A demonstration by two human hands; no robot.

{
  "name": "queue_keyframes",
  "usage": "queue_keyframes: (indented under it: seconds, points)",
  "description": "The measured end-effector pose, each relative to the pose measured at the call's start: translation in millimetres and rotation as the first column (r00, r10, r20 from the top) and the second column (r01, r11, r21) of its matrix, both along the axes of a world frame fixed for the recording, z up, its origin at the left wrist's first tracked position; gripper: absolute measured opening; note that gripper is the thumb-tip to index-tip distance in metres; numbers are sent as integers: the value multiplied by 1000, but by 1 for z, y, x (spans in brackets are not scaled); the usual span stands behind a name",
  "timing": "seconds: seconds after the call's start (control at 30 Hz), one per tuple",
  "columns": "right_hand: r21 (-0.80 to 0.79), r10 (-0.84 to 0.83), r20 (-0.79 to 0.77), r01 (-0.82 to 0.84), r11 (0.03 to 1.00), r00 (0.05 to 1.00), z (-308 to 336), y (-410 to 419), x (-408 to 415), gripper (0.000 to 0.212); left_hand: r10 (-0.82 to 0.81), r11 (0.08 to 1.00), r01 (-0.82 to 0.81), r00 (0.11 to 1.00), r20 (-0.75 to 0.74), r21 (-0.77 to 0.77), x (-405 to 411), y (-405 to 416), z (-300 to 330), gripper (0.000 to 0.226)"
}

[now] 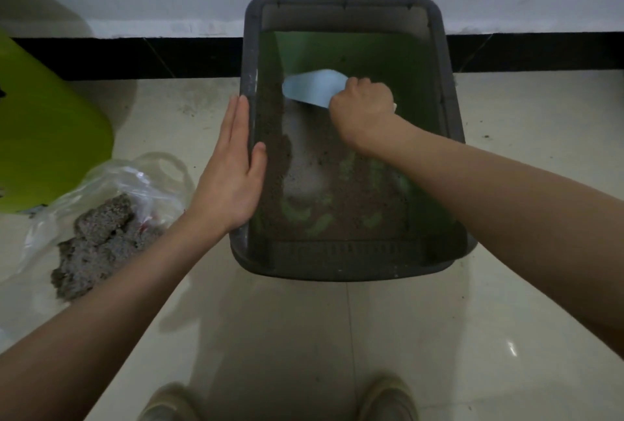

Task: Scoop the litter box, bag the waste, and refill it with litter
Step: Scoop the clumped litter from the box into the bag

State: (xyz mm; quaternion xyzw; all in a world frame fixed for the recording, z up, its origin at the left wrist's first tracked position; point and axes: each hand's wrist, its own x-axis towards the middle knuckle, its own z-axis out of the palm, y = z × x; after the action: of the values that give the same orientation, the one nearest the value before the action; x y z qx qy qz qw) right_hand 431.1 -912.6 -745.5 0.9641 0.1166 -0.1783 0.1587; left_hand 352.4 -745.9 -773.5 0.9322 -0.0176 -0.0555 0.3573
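We're mid-scoop. Litter box (449,123), dark grey with a green inner floor, sits centre frame against the wall. Our right hand (363,101) is fisted around the handle of the pale blue scoop (312,89), blade angled down toward the upper-left part of the tray floor. Our left hand (233,167) is flat and open, fingers straight, palm pressed along the box's left rim with the thumb hooked just inside, holding nothing, only bracing. Remaining litter (337,191) is a thin brown-grey layer in the near half, with green floor showing through in patches; the far half looks scraped nearly bare. Clear plastic bag (141,180) lies open at lower left of the frame, with grey clumped waste (98,238) on and spilling from it onto the tile floor (304,336). A lime green object (50,137) sits at the left edge; we can't tell what it is. For this step, we'd keep the blade low and flat to the floor, pull toward us in overlapping passes, work the left wall seam where litter is banked, and keep the left hand loading the rim so the box doesn't skate on tile. Lift level, then cross to the bag slowly. No brand, label or readable writing anywhere visible.
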Motion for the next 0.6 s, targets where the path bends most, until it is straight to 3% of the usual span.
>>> queue_keyframes:
  seconds: [0.2, 0.3, 0.43, 0.6]
  points:
    - [28, 0, -14, 1, 1000, 1000, -1, -8, 14, 31, 11, 1000, -11, 1000, 1, -28, -1, 0, -2, 60]
    - [16, 79, 19, -79, 997, 997, 3, -16, 14, 26, 7, 999, -7, 1000, -3, -43, 0, -1, -2, 60]
    - [37, 181, 34, -182, 983, 983, 11, -24, 10, 40, 10, 999, -11, 1000, -9, -50, -1, 0, 1, 60]
    - [55, 399, -6, -398, 916, 917, 16, -34, 11, 42, 27, 998, -28, 1000, -16, -62, 0, -1, 2, 60]
